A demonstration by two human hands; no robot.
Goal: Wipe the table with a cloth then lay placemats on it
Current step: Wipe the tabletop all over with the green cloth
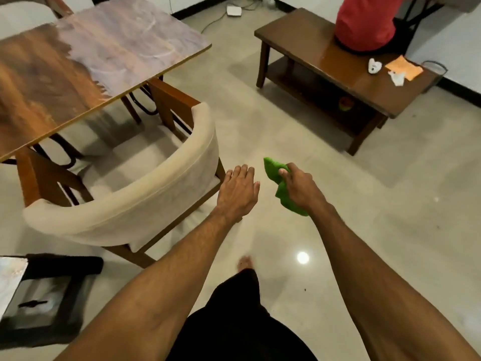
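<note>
Head view looks down on a pale tiled floor [338, 230] with a bright spot of light reflected near the person's bare foot [244, 263]. At upper left stands the wooden tabletop [91, 61], its far half covered by a pale, streaky sheen and its near half dark brown. A cream chair [156, 199] is pushed partly under its near edge. At upper right is a low table [325, 53], well apart from the tabletop; someone in red [364, 22] sits on its far end, and near its right end lie an orange paper [403, 67] and a small white thing [374, 65]. A dark stool [52, 295] shows at lower left.

Both bare arms reach forward over the floor. The left hand [238, 194] hangs palm down just beside the chair's corner, its fingers [244, 173] straight and relaxed, holding nothing. The right hand [299, 188] grips the green cloth [289, 201], bunched up: the thumb presses on top and the other fingers curl round it underneath. One end of the cloth sticks out forward past the thumb, the other hangs below the wrist. The cloth is in the air over the floor, right of the chair and well apart from the tabletop. The left fingers are near its forward end but not touching.
</note>
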